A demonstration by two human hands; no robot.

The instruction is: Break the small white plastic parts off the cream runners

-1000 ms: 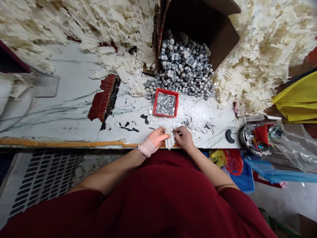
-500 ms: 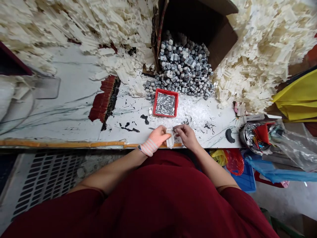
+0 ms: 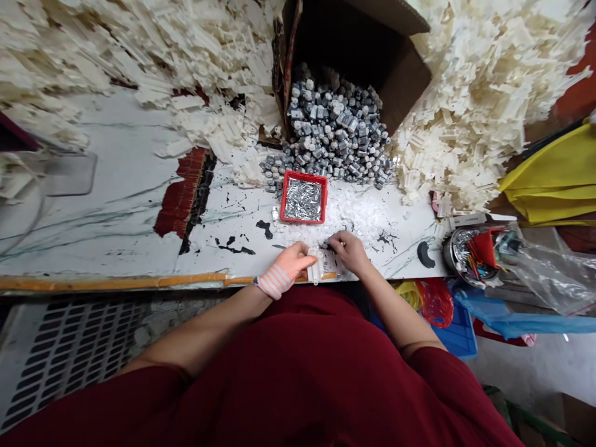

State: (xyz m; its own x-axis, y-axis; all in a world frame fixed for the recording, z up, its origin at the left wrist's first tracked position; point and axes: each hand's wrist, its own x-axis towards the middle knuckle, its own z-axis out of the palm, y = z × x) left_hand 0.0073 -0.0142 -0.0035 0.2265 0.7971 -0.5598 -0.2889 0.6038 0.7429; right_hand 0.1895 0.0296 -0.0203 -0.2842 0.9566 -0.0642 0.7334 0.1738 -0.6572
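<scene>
White plastic piece [image 3: 315, 272] looks narrow, its near end tabbed.

Upper garment: plain dark maroon shirt [image 3: 298, 366], short sleeves [image 3: 433, 369]. Left hand [image 3: 288, 267]: pale orange knitted glove [image 3: 277, 277], light-grey bands toward the cuff [image 3: 264, 285], darker edge at wrist. Right hand [image 3: 349, 251]: bare, forearm [image 3: 398, 304] likewise.

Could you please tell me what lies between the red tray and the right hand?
The head view shows small white pieces scattered between the red tray and the right hand.
</scene>
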